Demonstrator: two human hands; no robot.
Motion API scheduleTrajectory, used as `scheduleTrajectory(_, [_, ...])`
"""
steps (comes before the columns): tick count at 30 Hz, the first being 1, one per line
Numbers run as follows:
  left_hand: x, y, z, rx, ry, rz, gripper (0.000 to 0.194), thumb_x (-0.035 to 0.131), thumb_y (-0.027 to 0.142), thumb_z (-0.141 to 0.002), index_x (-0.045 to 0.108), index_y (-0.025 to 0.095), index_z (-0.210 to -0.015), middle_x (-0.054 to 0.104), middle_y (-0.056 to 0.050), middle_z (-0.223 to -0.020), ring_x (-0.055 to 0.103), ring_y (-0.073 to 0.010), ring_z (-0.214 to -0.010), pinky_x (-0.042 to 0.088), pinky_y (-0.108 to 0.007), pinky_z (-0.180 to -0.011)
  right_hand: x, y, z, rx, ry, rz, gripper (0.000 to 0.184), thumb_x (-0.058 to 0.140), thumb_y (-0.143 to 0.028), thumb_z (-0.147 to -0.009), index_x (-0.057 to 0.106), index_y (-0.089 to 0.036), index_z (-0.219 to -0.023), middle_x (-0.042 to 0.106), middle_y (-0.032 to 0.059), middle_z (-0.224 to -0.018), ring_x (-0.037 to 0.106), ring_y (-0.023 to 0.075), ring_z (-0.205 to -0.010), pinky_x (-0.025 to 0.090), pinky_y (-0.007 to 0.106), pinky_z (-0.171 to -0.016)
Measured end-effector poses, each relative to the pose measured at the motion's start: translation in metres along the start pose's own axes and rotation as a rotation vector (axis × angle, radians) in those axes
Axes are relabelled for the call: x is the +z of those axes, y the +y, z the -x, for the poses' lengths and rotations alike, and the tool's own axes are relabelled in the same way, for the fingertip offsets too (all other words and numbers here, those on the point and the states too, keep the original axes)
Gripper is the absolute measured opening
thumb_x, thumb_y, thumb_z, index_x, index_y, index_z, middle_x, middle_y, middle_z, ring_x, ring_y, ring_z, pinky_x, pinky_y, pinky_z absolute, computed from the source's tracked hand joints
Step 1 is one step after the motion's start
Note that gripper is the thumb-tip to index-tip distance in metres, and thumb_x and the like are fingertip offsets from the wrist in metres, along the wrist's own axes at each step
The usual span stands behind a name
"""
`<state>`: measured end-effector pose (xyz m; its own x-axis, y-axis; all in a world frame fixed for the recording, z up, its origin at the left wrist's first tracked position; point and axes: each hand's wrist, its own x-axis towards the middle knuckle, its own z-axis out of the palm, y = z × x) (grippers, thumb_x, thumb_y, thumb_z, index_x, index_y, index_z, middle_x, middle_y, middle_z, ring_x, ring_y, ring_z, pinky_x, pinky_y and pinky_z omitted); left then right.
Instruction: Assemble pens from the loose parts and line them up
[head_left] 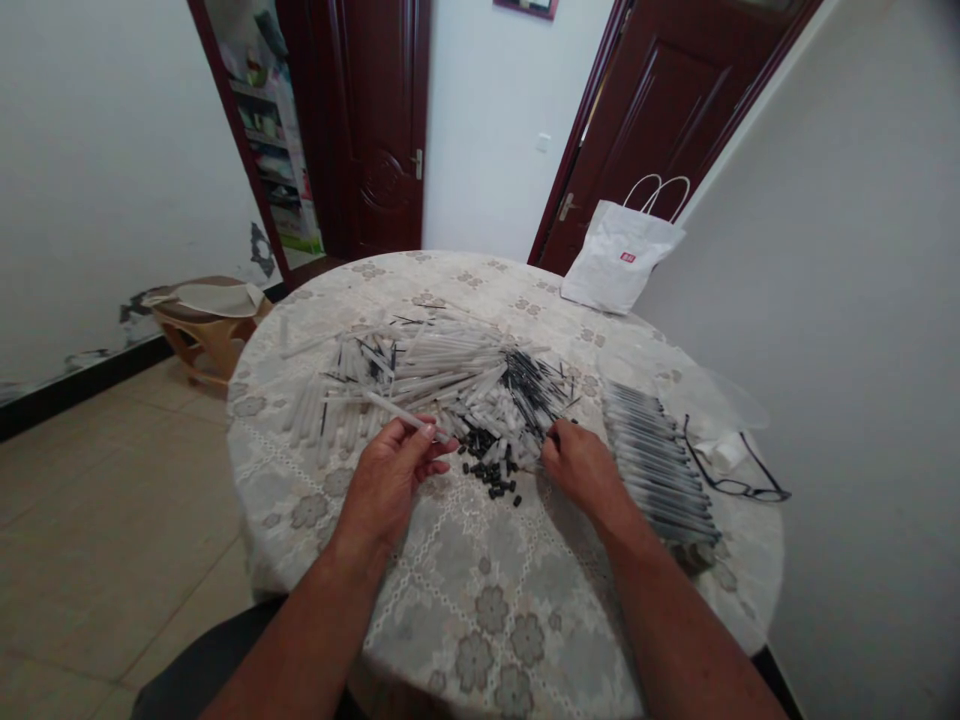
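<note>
My left hand (pixel 394 458) is closed around a translucent white pen barrel (pixel 397 411), which points up and to the left. My right hand (pixel 583 462) has its fingers curled together at the near edge of a bunch of black pen refills (pixel 529 385); what they hold, if anything, is hidden. Between the hands lie small black plugs (pixel 491 465) and, just behind them, a heap of short whitish pieces (pixel 491 410). A wide pile of white pen barrels (pixel 442 362) spreads beyond. Right of my right hand, dark-cored pens (pixel 660 460) lie side by side in a stack.
A round table (pixel 480 600) with a patterned cloth carries everything. Eyeglasses (pixel 739 489) and a crumpled white piece (pixel 724 452) lie at the right. A white paper bag (pixel 622 255) stands at the back right edge. To the left is a stool (pixel 199 335).
</note>
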<state>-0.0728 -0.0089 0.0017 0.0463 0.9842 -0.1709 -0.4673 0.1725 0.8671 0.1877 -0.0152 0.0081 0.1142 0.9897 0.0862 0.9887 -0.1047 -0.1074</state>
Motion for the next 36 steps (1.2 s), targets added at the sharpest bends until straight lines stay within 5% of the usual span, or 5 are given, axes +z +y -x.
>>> scheduleTrajectory(5, [-0.001,0.001,0.000,-0.022,-0.012,0.130,0.034,0.083,0.035,-0.075,0.064,0.017,-0.098,0.071,-0.003,-0.090,0.075,-0.0220,-0.090,0.057,-0.027,-0.069,-0.008,-0.005,0.009,-0.139,0.117,-0.268,0.015,0.044,-0.028,-0.098,0.058,-0.022,-0.096,0.070,0.0057,-0.085,0.065,0.0210,-0.079,0.040,0.029,-0.072])
scheduleTrajectory(13, [-0.003,0.000,0.001,0.046,0.006,0.247,0.030,0.083,0.033,-0.078,0.065,0.016,-0.095,0.071,-0.004,-0.090,0.075,-0.0200,-0.086,0.058,-0.027,-0.068,-0.014,-0.019,0.027,-0.528,-0.053,-0.396,0.010,0.046,-0.028,-0.100,0.054,-0.023,-0.096,0.063,0.0011,-0.080,0.059,0.0174,-0.070,0.038,0.028,-0.067])
scheduleTrajectory(36, [0.000,-0.004,0.002,0.056,-0.015,0.173,0.030,0.080,0.036,-0.082,0.063,0.018,-0.099,0.070,-0.002,-0.092,0.074,-0.0193,-0.084,0.056,-0.026,-0.065,-0.016,-0.017,0.028,-0.596,-0.150,-0.264,0.009,0.049,-0.025,-0.098,0.057,-0.022,-0.098,0.064,0.0013,-0.081,0.061,0.0174,-0.073,0.037,0.027,-0.067])
